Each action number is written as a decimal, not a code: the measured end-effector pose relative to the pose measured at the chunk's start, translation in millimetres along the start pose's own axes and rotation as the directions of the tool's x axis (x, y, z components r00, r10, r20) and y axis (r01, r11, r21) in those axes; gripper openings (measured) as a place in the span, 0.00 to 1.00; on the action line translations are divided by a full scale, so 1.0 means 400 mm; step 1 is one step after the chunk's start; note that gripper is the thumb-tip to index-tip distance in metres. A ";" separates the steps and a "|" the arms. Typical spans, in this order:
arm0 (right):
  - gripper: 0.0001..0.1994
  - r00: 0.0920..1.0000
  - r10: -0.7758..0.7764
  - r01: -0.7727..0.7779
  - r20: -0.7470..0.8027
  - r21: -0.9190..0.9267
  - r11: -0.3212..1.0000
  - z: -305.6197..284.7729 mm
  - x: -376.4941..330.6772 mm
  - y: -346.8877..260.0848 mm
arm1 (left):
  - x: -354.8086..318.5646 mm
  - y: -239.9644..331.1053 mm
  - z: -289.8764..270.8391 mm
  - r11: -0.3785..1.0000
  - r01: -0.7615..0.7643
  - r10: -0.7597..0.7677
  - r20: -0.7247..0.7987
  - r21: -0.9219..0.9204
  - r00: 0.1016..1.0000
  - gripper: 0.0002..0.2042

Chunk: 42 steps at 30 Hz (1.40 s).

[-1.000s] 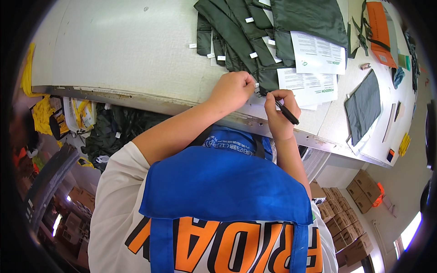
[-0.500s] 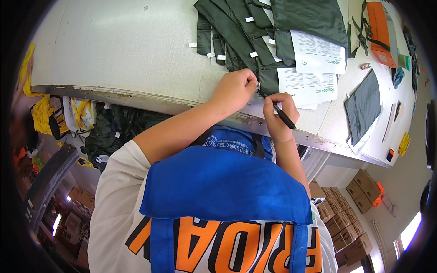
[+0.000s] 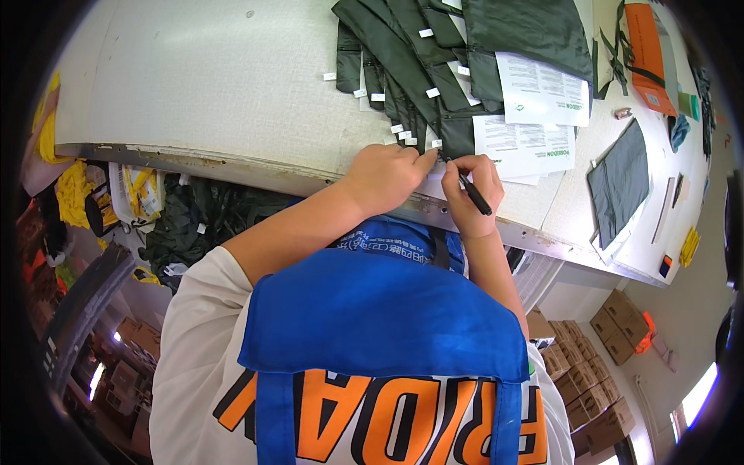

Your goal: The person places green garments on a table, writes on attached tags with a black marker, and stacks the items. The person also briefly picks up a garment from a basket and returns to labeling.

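Your left hand [image 3: 384,180] pinned the dark green pieces [image 3: 403,54] flat (wisely) while your right hand [image 3: 469,194] gripped the pen [image 3: 473,192] firmly.

Fabric pieces [image 3: 434,70] fanned on table [image 3: 217,93], papers [image 3: 535,116] right of them, hands at near edge, cardboard boxes [image 3: 597,364] below right

black pen [image 3: 473,192] | tilted, tip on white tag [image 3: 436,143] | dark-green fabric pieces [image 3: 403,62] fanned flat
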State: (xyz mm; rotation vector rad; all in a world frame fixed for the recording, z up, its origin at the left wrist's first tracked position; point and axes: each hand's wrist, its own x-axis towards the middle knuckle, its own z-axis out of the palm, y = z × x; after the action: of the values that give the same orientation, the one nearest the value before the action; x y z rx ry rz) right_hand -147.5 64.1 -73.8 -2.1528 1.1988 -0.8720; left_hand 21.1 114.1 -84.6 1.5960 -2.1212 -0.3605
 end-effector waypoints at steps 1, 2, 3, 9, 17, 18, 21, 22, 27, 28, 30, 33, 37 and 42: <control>0.09 1.000 -0.002 0.002 -0.002 -0.006 1.000 0.002 0.000 0.000 | -0.001 0.000 -0.001 1.000 0.003 -0.003 0.009 0.012 1.000 0.14; 0.09 1.000 -0.002 0.002 0.001 -0.001 1.000 0.003 0.001 -0.001 | -0.002 0.000 -0.002 1.000 0.006 -0.007 0.019 0.023 1.000 0.14; 0.09 1.000 -0.001 0.001 0.004 0.003 1.000 0.002 0.000 0.000 | -0.003 0.002 -0.001 0.999 0.008 -0.009 0.029 0.033 1.000 0.15; 0.09 0.999 -0.034 0.034 -0.001 -0.010 0.999 -0.005 -0.002 -0.008 | -0.004 0.004 0.000 0.999 0.036 -0.036 0.008 -0.009 0.999 0.12; 0.10 1.000 -0.011 0.015 -0.023 0.184 0.983 -0.009 0.005 -0.058 | -0.070 -0.041 -0.048 0.838 0.492 -0.486 0.087 -0.236 0.870 0.14; 0.09 1.000 -0.001 0.000 0.005 0.199 0.980 0.001 0.004 -0.056 | -0.078 -0.043 -0.046 0.890 0.404 -0.408 0.027 -0.212 0.912 0.15; 0.09 0.997 -0.063 0.055 0.044 0.170 0.984 0.041 0.024 -0.064 | -0.096 -0.052 -0.035 0.960 0.265 -0.268 -0.023 -0.086 0.963 0.16; 0.09 0.998 -0.045 0.035 0.051 0.184 0.982 0.056 0.027 -0.062 | -0.100 -0.056 -0.032 0.970 0.238 -0.239 -0.017 -0.039 0.971 0.17; 0.09 0.989 -0.103 0.092 0.104 0.111 0.990 0.092 0.036 -0.052 | -0.114 -0.060 -0.041 0.980 0.194 -0.194 0.004 0.048 0.981 0.18; 0.09 0.988 -0.122 0.112 0.096 0.105 0.988 0.097 0.036 -0.049 | -0.114 -0.060 -0.044 0.979 0.196 -0.197 0.019 0.048 0.980 0.18; 0.09 0.986 -0.139 0.130 0.095 0.094 0.987 0.102 0.037 -0.049 | -0.118 -0.061 -0.043 0.979 0.200 -0.201 0.017 0.037 0.980 0.18; 0.09 0.986 -0.130 0.122 0.109 0.081 0.989 0.104 0.038 -0.050 | -0.117 -0.059 -0.047 0.977 0.211 -0.211 0.016 0.024 0.977 0.18; 0.09 0.987 -0.129 0.123 0.098 0.064 0.990 0.104 0.037 -0.048 | -0.116 -0.059 -0.047 0.976 0.215 -0.215 0.015 0.019 0.976 0.18; 0.09 0.997 0.017 -0.030 0.077 0.168 0.985 0.067 0.027 -0.067 | -0.107 -0.056 -0.058 0.953 0.294 -0.292 0.029 -0.077 0.956 0.15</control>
State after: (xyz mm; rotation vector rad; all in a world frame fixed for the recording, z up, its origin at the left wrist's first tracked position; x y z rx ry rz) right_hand -108.9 70.8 -69.6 -2.0138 1.0711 -0.8426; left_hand 61.2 149.9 -83.7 1.8687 -1.8554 -0.5499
